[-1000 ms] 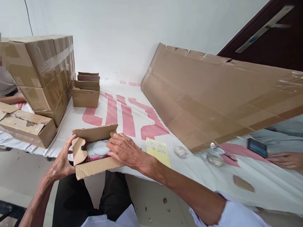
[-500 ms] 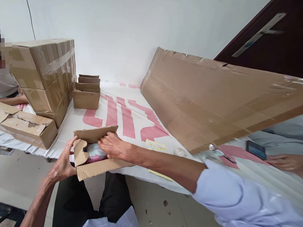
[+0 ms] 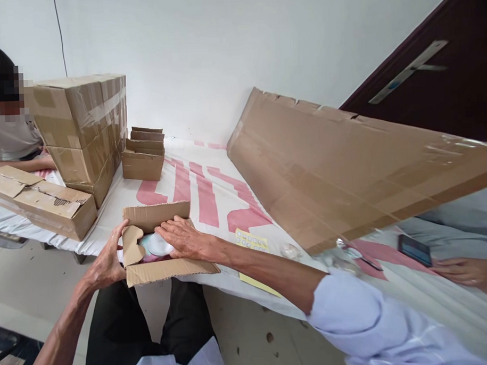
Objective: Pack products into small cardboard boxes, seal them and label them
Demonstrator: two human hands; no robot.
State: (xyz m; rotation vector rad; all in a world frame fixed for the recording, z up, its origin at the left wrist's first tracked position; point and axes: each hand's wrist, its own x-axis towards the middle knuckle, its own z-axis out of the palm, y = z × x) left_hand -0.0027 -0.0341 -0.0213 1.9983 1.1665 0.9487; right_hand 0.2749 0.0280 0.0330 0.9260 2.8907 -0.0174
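A small open cardboard box (image 3: 172, 268) sits at the table's near edge, its long flaps standing apart. My left hand (image 3: 106, 260) grips its left end, fingers at the far corner and thumb at the near one. Inside, partly hidden, lies something soft-looking in pale blue, white and pink (image 3: 153, 245); its kind I cannot make out. My right hand (image 3: 183, 237) rests flat on these contents, fingers stretched toward the left. A notched end flap (image 3: 132, 245) folds inward beside my left hand.
Taped cartons (image 3: 83, 119) are stacked at left behind a long closed box (image 3: 48, 202). Open small boxes (image 3: 143, 164) stand near the wall. A large cardboard sheet (image 3: 347, 173) leans at right. A yellow sticker sheet (image 3: 251, 241) lies nearby. Another person's hand (image 3: 466, 268) is by a phone (image 3: 414, 249).
My right hand has flattened, its fingers no longer curled down at the box's far side. Less of the pink contents shows. The whole view has shifted slightly.
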